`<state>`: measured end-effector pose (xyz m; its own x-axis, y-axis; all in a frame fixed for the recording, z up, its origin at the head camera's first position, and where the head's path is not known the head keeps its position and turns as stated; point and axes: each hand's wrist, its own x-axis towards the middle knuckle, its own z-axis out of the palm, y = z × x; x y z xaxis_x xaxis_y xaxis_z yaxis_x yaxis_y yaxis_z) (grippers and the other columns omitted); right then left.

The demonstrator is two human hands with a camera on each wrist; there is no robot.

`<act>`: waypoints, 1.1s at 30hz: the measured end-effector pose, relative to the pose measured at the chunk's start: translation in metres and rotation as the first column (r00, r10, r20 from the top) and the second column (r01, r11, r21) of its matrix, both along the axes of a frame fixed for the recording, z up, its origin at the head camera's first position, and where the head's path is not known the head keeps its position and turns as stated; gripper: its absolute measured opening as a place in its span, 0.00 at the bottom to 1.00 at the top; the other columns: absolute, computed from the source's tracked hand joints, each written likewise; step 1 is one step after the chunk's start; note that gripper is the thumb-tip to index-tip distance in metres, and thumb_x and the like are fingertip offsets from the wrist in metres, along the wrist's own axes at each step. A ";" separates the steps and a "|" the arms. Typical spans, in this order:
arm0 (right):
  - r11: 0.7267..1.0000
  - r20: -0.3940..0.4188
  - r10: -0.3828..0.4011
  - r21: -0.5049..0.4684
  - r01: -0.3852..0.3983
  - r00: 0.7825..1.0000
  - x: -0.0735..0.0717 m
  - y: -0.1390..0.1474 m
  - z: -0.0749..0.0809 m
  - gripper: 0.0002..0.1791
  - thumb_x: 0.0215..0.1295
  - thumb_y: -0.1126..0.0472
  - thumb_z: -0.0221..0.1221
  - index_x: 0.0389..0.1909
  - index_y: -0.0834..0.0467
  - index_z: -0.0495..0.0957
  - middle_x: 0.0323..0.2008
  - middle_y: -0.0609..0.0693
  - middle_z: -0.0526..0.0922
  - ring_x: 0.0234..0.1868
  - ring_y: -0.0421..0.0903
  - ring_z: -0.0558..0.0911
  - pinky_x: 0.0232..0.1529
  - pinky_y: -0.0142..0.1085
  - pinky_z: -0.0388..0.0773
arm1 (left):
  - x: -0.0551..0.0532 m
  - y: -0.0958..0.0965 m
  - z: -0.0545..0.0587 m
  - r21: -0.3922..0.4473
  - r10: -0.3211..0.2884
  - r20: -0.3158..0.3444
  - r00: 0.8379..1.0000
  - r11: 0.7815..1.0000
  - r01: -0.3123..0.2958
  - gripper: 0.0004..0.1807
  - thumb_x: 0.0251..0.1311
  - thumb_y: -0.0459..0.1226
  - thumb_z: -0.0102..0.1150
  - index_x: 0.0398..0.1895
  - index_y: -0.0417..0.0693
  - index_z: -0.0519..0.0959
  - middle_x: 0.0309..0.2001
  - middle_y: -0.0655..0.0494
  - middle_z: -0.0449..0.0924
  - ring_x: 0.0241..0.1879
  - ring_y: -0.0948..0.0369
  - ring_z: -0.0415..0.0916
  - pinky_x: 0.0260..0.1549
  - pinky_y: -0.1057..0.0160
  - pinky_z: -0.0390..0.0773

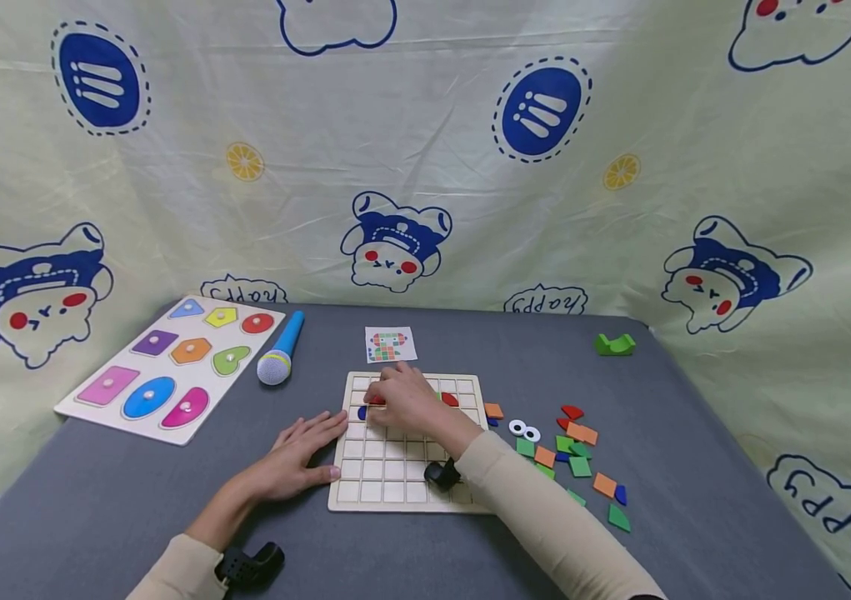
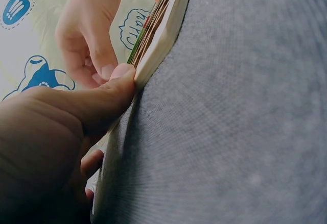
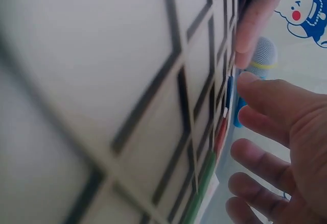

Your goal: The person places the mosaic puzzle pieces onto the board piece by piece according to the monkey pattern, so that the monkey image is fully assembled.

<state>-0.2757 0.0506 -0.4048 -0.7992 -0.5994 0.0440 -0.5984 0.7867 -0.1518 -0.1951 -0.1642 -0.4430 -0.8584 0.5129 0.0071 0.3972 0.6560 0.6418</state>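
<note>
While left hand (image 1: 295, 458), fingers extended, touches gridded wooden board (image 1: 383, 493), right hand (image 1: 410, 402), released, fingers loosely bent, hangs near blue piece (image 1: 362, 412).

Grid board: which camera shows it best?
The head view: most of the grid board shows, though the right hand and sleeve cover part. The left wrist view shows mainly its edge; the right wrist view, blurry squares close up.

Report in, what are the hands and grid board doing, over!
Left hand touching grid board, left edge. Right hand over upper squares. Red piece, blue piece on; many squares bare. In the way: right sleeve, covering some squares.
</note>
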 end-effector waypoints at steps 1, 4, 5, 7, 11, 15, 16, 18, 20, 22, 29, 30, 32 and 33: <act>1.000 0.000 -0.002 -0.007 0.002 1.000 0.001 0.003 0.001 0.13 0.57 0.48 0.64 0.44 0.44 0.83 0.38 0.43 0.78 0.41 0.43 0.68 0.43 0.36 0.66 | 0.000 0.000 0.000 0.000 0.001 0.000 1.000 1.000 -0.001 0.39 0.61 0.48 0.57 0.72 0.45 0.57 0.74 0.48 0.54 0.74 0.42 0.43 0.67 0.35 0.35; 1.000 0.004 -0.010 -0.029 0.010 1.000 0.002 0.014 0.006 0.14 0.57 0.47 0.64 0.44 0.45 0.84 0.39 0.44 0.78 0.42 0.43 0.68 0.44 0.38 0.65 | 0.000 0.000 0.001 0.001 -0.003 -0.009 1.000 1.000 0.003 0.39 0.61 0.48 0.57 0.71 0.44 0.57 0.73 0.47 0.54 0.73 0.42 0.44 0.67 0.35 0.36; 0.999 0.000 -0.010 -0.037 0.010 1.000 0.002 0.018 0.007 0.14 0.57 0.47 0.64 0.43 0.45 0.84 0.39 0.44 0.78 0.41 0.43 0.68 0.44 0.38 0.65 | 0.000 0.000 0.001 0.002 -0.003 -0.011 1.000 1.000 0.003 0.39 0.61 0.48 0.57 0.71 0.44 0.57 0.73 0.47 0.54 0.73 0.42 0.44 0.67 0.35 0.36; 0.998 -0.005 -0.013 -0.057 0.013 1.000 0.003 0.028 0.009 0.14 0.57 0.48 0.65 0.43 0.47 0.84 0.39 0.46 0.78 0.41 0.43 0.67 0.42 0.37 0.64 | 0.000 0.000 0.001 0.002 -0.003 -0.012 1.000 1.000 0.003 0.38 0.61 0.48 0.57 0.71 0.43 0.57 0.73 0.47 0.54 0.73 0.42 0.44 0.67 0.35 0.36; 0.995 -0.012 -0.038 -0.096 0.037 0.999 0.006 0.050 0.011 0.14 0.56 0.49 0.66 0.42 0.49 0.84 0.38 0.48 0.78 0.39 0.43 0.66 0.43 0.39 0.63 | 0.000 0.000 0.001 0.000 0.000 -0.010 1.000 1.000 0.000 0.38 0.61 0.48 0.57 0.71 0.43 0.57 0.73 0.47 0.54 0.73 0.42 0.44 0.67 0.35 0.36; 0.991 -0.016 -0.084 -0.108 0.082 0.996 0.008 0.075 0.011 0.14 0.55 0.51 0.67 0.41 0.50 0.84 0.38 0.49 0.78 0.39 0.44 0.66 0.44 0.41 0.63 | 0.000 -0.001 0.001 -0.003 0.002 -0.009 1.000 1.000 -0.002 0.39 0.61 0.48 0.57 0.71 0.43 0.57 0.73 0.47 0.54 0.73 0.42 0.44 0.67 0.35 0.36; 0.989 -0.017 -0.099 -0.108 0.097 0.995 0.008 0.081 0.011 0.14 0.54 0.51 0.67 0.41 0.50 0.84 0.38 0.48 0.78 0.40 0.44 0.66 0.44 0.41 0.63 | 0.000 -0.001 0.001 -0.003 0.001 -0.010 1.000 1.000 -0.001 0.38 0.61 0.48 0.57 0.71 0.43 0.57 0.73 0.47 0.54 0.73 0.42 0.44 0.67 0.35 0.36; 0.986 -0.016 -0.126 -0.108 0.123 0.992 0.007 0.093 0.010 0.14 0.54 0.51 0.67 0.41 0.50 0.84 0.38 0.48 0.78 0.41 0.44 0.66 0.45 0.41 0.63 | 0.001 0.000 0.001 -0.002 -0.001 -0.010 1.000 1.000 0.001 0.38 0.61 0.47 0.57 0.71 0.43 0.57 0.73 0.47 0.54 0.73 0.42 0.44 0.67 0.35 0.36; 0.983 -0.013 -0.147 -0.112 0.144 0.989 0.008 0.106 0.009 0.14 0.54 0.51 0.67 0.42 0.50 0.84 0.38 0.46 0.78 0.42 0.45 0.67 0.45 0.42 0.64 | 0.001 0.000 0.001 0.001 -0.003 -0.008 1.000 1.000 0.003 0.39 0.61 0.47 0.57 0.71 0.43 0.57 0.73 0.47 0.54 0.73 0.42 0.44 0.67 0.35 0.36; 0.981 -0.011 -0.157 -0.119 0.155 0.988 0.007 0.118 0.007 0.14 0.55 0.52 0.67 0.42 0.50 0.84 0.38 0.47 0.78 0.42 0.45 0.68 0.44 0.42 0.65 | 0.001 0.000 0.002 0.004 -0.004 -0.004 1.000 1.000 0.004 0.39 0.61 0.48 0.57 0.71 0.43 0.57 0.73 0.47 0.54 0.73 0.42 0.43 0.67 0.35 0.35; 0.979 -0.008 -0.157 -0.129 0.155 0.988 0.005 0.157 0.002 0.15 0.56 0.52 0.66 0.43 0.53 0.83 0.38 0.50 0.79 0.41 0.46 0.69 0.42 0.45 0.67 | 0.001 0.001 0.002 -0.001 0.002 0.010 1.000 1.000 -0.002 0.39 0.61 0.48 0.57 0.72 0.44 0.57 0.74 0.47 0.54 0.74 0.42 0.43 0.67 0.35 0.35; 0.979 -0.004 -0.161 -0.128 0.159 0.987 0.004 0.161 0.001 0.15 0.56 0.52 0.66 0.43 0.53 0.83 0.38 0.49 0.79 0.41 0.46 0.70 0.42 0.45 0.67 | 0.000 0.001 0.002 -0.001 0.001 0.010 1.000 1.000 -0.001 0.39 0.61 0.48 0.57 0.72 0.44 0.57 0.74 0.47 0.54 0.74 0.42 0.43 0.67 0.35 0.35; 0.976 0.018 -0.179 -0.125 0.180 0.984 0.003 0.168 -0.002 0.15 0.56 0.52 0.66 0.43 0.53 0.83 0.39 0.49 0.79 0.42 0.47 0.71 0.43 0.46 0.68 | 0.000 0.000 0.002 0.000 0.001 0.007 1.000 1.000 -0.001 0.39 0.61 0.48 0.57 0.72 0.44 0.57 0.74 0.47 0.54 0.74 0.42 0.43 0.67 0.35 0.35; 0.974 0.030 -0.186 -0.123 0.188 0.982 0.002 0.171 -0.003 0.15 0.56 0.52 0.65 0.43 0.53 0.82 0.39 0.49 0.79 0.42 0.47 0.71 0.43 0.47 0.68 | 0.000 0.000 0.002 0.002 0.000 0.006 1.000 1.000 0.000 0.39 0.61 0.48 0.57 0.72 0.44 0.57 0.74 0.47 0.54 0.74 0.42 0.43 0.67 0.35 0.35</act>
<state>-0.2740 0.2214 -0.4081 -0.8979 -0.4303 0.0929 -0.4389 0.8585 -0.2654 -0.1946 -0.1639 -0.4414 -0.8585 0.5128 0.0029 0.3934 0.6549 0.6453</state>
